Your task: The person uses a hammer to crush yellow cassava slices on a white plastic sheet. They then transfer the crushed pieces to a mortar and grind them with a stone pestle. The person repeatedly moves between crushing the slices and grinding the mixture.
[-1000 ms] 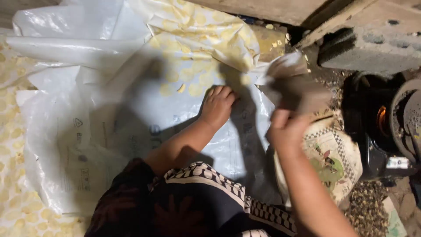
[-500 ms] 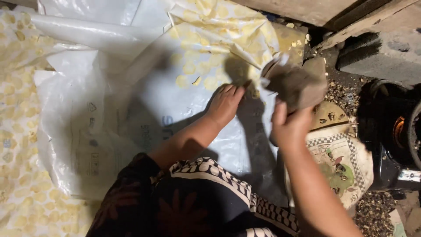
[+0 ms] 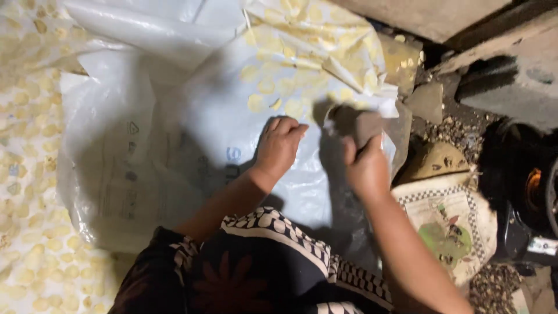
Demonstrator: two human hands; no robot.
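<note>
1. I see a white plastic sheet [image 3: 192,145] spread on the ground under both hands. It carries faint printed markings, and its far edge is folded over in loose creases.
2. My left hand [image 3: 280,146] rests knuckles-up on the sheet, fingers curled under and pressing into the plastic. It is closed loosely, gripping nothing separate that I can make out.
3. My right hand [image 3: 365,168] is raised just to the right of the left hand, the two near but not touching. It is closed around a flat brownish piece [image 3: 361,123] that sticks up from the fist. I cannot tell what the piece is made of.
4. Pale yellow round slices [image 3: 273,87] lie scattered on the sheet just beyond both hands.
5. More of the same slices cover a patterned cloth [image 3: 26,174] well to the left of the left hand.
6. To the right of the right hand lies a printed sack [image 3: 450,221] with a chequered border.
7. Beyond the right hand stand grey concrete blocks [image 3: 511,87] on gravel.
8. In the near foreground, a dark garment [image 3: 256,267] with a white patterned band covers my lap.
</note>
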